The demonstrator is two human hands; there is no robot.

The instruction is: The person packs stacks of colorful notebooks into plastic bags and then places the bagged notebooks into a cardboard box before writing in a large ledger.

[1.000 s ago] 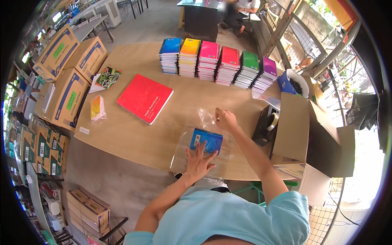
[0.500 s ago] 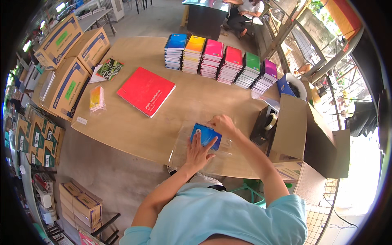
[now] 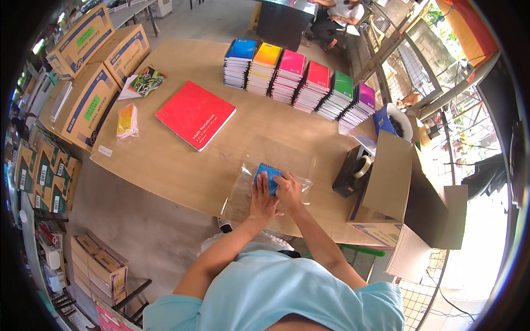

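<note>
A small blue spiral notebook lies on a clear plastic bag or sheet near the table's front edge. My left hand rests flat on its cover, fingers stretched out. Just beside it, my right hand is on the notebook's right part with its fingers curled in; what they pinch, if anything, is hidden. Both hands cover much of the notebook.
A row of coloured notebook stacks stands at the table's back. A red notebook and a plastic-wrapped yellow pack lie to the left. On the right are a tape dispenser and an open carton. Cartons pile at left.
My right hand has moved from the notebook's upper right corner down and left onto its right part. My left hand stays on the cover, its fingers now closer together.
</note>
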